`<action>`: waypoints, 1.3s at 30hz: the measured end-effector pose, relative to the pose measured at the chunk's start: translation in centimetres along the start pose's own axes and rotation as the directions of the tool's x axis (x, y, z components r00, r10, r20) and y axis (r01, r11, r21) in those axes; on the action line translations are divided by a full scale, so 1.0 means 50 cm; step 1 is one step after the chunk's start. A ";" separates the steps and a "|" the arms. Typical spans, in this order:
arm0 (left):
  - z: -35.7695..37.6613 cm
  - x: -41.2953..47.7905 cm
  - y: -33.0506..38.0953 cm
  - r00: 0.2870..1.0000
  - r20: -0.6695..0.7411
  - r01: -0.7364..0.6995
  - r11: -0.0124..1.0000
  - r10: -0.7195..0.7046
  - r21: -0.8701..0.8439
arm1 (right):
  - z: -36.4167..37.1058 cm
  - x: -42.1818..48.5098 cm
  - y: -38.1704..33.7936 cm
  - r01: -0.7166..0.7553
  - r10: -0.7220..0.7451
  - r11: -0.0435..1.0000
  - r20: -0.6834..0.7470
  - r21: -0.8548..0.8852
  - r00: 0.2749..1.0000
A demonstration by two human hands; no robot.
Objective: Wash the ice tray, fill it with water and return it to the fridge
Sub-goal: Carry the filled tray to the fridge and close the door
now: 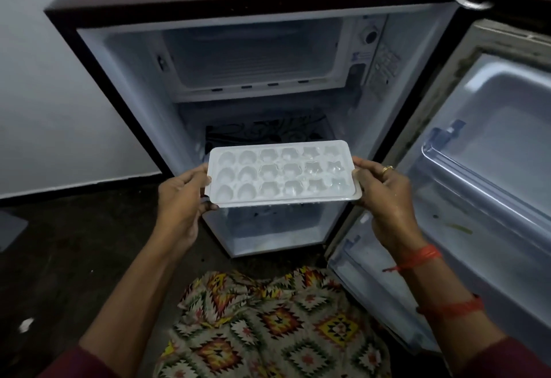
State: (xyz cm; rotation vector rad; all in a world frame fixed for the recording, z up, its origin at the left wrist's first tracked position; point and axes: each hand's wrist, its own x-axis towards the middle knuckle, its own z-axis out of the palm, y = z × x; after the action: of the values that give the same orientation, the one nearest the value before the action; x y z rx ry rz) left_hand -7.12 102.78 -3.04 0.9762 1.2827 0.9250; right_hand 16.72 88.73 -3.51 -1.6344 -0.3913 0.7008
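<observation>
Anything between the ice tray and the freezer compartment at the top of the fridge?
Nothing visible. The ice tray, held at its ends by the left hand and right hand, is below the freezer compartment, which looks empty. The fridge door is open. Whether a clear flap covers the compartment cannot be told.

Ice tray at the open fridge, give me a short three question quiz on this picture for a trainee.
1. True or false: only the left hand holds the ice tray.
2. The gold ring is on: A the left hand, B the right hand, C neither hand.
3. Fill in: the tray's cells lie in ___ rows of six.
Key: 1 false, both hands grip it, one at each short end. 2 B. 3 three.
</observation>
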 end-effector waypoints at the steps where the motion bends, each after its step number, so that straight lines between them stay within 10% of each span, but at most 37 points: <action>1: 0.000 0.011 0.009 1.000 0.002 0.000 1.000 0.000 -0.009 | 0.009 0.011 -0.009 -0.001 0.001 1.000 0.010 0.010 1.000; 39: 0.077 0.301 0.140 0.996 0.039 -0.070 0.991 0.074 -0.110 | 0.196 0.304 -0.163 -0.099 0.068 0.981 0.177 0.170 0.982</action>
State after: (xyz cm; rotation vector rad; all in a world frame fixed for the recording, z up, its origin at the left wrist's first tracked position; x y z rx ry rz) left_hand -2.32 119.03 -1.19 0.9569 1.1554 1.0140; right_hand 23.06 107.11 0.43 -1.4332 -0.3728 0.9174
